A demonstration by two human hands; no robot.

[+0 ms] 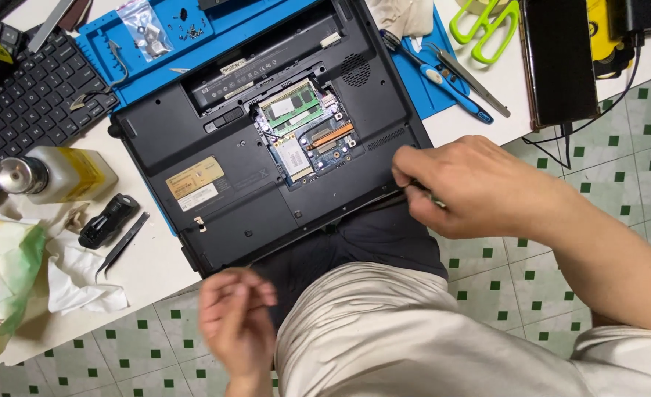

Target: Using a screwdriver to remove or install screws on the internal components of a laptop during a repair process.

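Laptop (267, 140) lies underside up on worktop (156, 272), long axis tilted, near edge overhanging. Right hand (472, 187) fingers pinch its near-right edge; left hand (237, 316) blurred, fingers loosely curled, holding nothing.

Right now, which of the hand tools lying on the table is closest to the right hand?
The blue-handled tool on the blue mat, lying just above the right hand. The green scissors sit farther up, and the black tweezers lie far left.

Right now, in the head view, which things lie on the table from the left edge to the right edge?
Crumpled cloth → bottle of yellow liquid → black tweezers → opened laptop underside → blue screwdriver → green scissors → black tablet.
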